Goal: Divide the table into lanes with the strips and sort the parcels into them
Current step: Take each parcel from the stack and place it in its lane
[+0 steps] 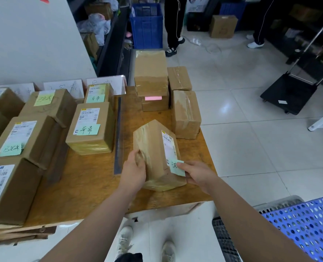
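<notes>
I hold a taped cardboard parcel [153, 154] tilted on its edge above the wooden table [88, 186]. It carries a shipping label and a green note. My left hand [134, 170] grips its left side. My right hand [198, 173] grips its right lower corner, thumb on the green note. A grey strip [118, 137] lies just left of the parcel, running front to back. Left of the strip, several labelled parcels [91, 127] lie in rows. Unsorted parcels [186, 114] are stacked at the table's far right.
Paper lane signs [64, 87] stand along the table's back edge. A blue perforated crate [308, 224] sits at my lower right. Two people stand on the tiled floor beyond, near a blue bin [146, 25] and a black hand trolley [293, 91].
</notes>
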